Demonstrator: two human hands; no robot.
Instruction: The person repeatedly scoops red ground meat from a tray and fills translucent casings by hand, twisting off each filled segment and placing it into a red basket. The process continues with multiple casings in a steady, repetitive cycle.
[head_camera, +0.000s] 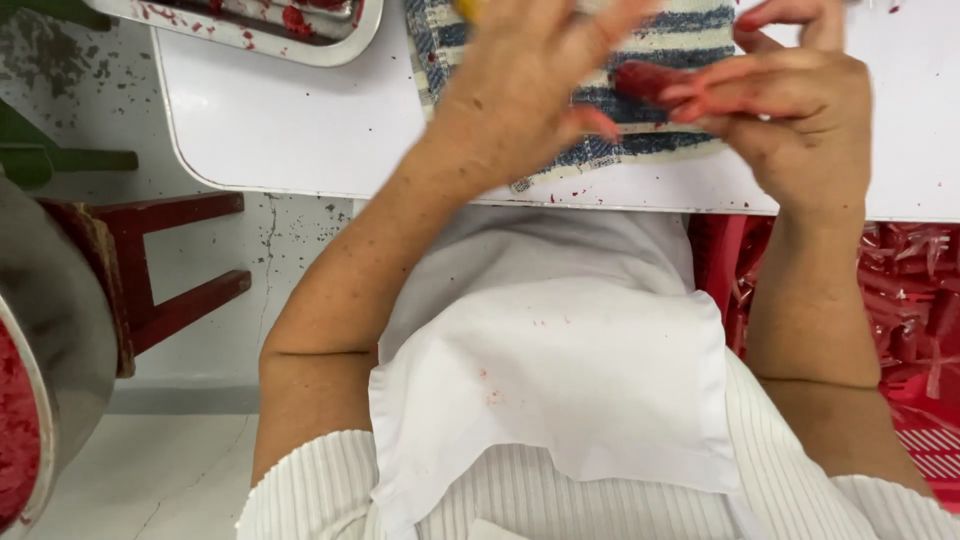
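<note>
Right hand (790, 110) pinched on a red sausage-shaped piece (650, 80), held just above the striped cloth (640, 60). Left hand (525, 90) spread wide, blurred, over the same cloth, holding nothing visible. Cloth flat on the white bench (300, 120). Metal tray (250, 25) left of the cloth.

A small food-preparation workplace is shown, more a back-room kitchen than a home one. A white table (300, 130) is spattered with red paste, and a smeared metal tray (250, 30) is set at its far edge. A large steel bowl (60, 330) of red mash is seen at the left beside a red stool (150, 270). The concrete floor (60, 60) is flecked, and a white apron (560, 390) is worn.
</note>
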